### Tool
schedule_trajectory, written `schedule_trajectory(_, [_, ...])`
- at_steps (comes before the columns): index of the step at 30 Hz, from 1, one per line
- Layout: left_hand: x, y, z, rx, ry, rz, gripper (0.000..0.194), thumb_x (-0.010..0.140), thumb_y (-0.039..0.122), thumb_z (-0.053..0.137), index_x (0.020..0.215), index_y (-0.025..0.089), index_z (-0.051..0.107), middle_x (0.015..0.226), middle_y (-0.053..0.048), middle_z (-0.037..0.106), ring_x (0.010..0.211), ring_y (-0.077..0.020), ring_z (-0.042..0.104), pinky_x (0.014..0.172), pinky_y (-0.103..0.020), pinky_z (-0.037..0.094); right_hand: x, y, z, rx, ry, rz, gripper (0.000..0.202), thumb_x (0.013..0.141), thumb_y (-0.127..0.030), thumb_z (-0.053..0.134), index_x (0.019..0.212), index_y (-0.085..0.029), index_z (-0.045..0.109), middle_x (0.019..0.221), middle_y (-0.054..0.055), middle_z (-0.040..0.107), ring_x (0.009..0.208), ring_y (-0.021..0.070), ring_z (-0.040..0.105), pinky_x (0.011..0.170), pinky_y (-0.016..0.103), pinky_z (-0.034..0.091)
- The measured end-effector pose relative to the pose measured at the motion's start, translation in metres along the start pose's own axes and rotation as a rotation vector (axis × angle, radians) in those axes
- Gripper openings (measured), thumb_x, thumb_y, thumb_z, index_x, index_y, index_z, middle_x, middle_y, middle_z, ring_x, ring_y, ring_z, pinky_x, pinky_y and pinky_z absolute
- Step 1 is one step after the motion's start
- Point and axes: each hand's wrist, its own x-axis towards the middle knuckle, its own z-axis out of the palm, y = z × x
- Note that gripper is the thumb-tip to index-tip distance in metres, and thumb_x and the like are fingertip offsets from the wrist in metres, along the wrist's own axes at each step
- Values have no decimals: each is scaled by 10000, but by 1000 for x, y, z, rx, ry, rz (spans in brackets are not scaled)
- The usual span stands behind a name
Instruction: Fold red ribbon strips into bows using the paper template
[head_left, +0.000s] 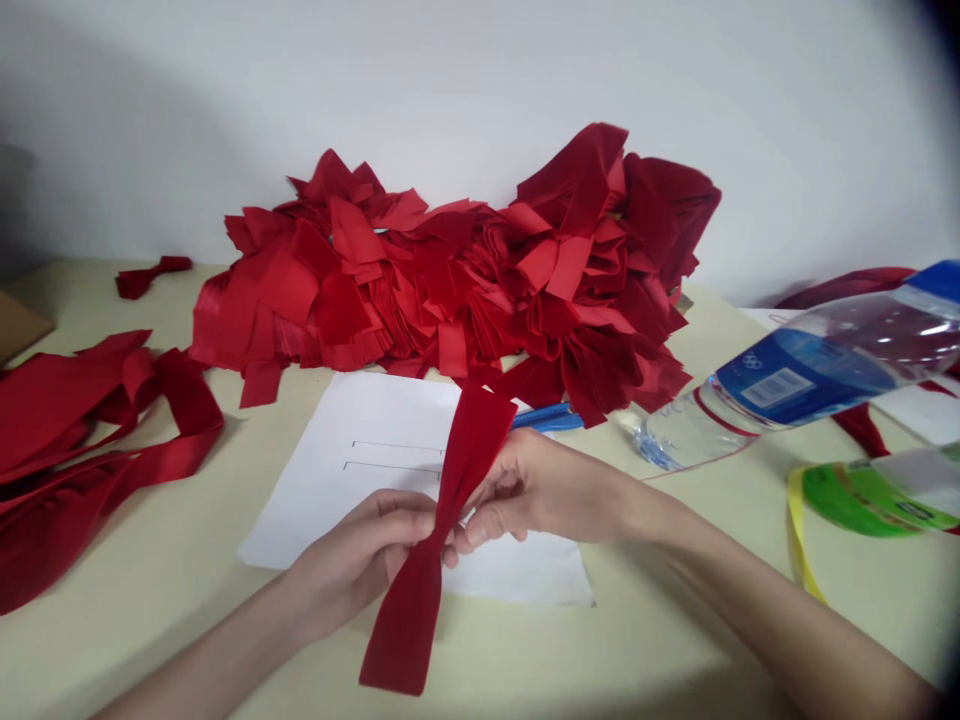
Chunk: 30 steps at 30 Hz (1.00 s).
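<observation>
A red velvet ribbon bow [412, 610] is held up over a white paper sheet [315, 480], one end pointing away from me and the other towards me. Its middle is gathered narrow. From the left, my left hand [360, 550] pinches the bow at that gathered waist. My right hand [529, 495] is closed at the same spot from the right, thumb and fingertips together just beside the waist; part of its fingers lies behind the ribbon. Blue-handled pliers or a similar blue tool [551, 418] partly show beyond my right hand.
A large heap of red ribbon pieces [420, 290] stands against the wall. Long red ribbon [180, 440] lies at left, with a small finished-looking bow [150, 275] behind it. At right are a tilted clear bottle [810, 370], a green-labelled bottle [862, 500] and yellow ribbon [802, 540].
</observation>
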Motion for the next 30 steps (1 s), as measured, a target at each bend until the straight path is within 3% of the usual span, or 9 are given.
schedule_trajectory(7, [-2,0,-2,43,-33,-22,166,785,226,562,741,116,678,688,-47,630,621,-110,519,575,-213,370,-10,-5,-5,-253,27,161,132,772,-220,590,708,-115,637,556,-40,484,495,46,408,431,157,306])
schedule_trajectory(14, [-3,2,-2,67,-15,-16,163,791,216,552,735,113,666,705,-50,620,637,-118,515,591,-229,369,-24,-4,-12,-315,90,208,159,785,-271,581,729,-125,615,593,-35,499,519,45,412,459,153,312])
schedule_trajectory(18, [-3,1,-3,79,-24,2,161,791,220,554,737,117,666,696,-42,612,627,-116,510,603,-232,375,-26,5,-10,-291,3,247,165,808,-280,557,780,-131,623,599,-24,522,529,66,467,485,169,363])
schedule_trajectory(22, [-2,2,-1,99,-15,7,162,778,231,562,698,129,660,667,-29,597,592,-113,492,571,-231,365,-27,9,-9,-456,44,148,233,756,-291,632,960,-179,634,903,27,602,805,145,556,711,246,443])
schedule_trajectory(26, [-3,4,1,114,15,-9,174,766,238,567,661,131,657,664,-23,585,587,-110,480,557,-229,351,-35,4,-11,-578,181,77,611,705,-239,667,1272,-278,441,1330,42,391,1203,231,384,969,338,346])
schedule_trajectory(28, [-3,4,2,112,13,-4,176,759,245,573,657,132,661,653,-20,583,582,-109,476,563,-230,350,-35,2,-8,-605,235,89,597,720,-198,638,1277,-277,439,1412,37,280,1268,248,311,1009,360,306])
schedule_trajectory(30, [-3,2,1,112,-3,7,171,753,240,576,655,131,665,646,-22,589,592,-114,482,588,-233,358,-30,1,-1,-586,226,57,457,737,-184,627,1180,-247,533,1393,41,324,1253,247,339,1014,361,301])
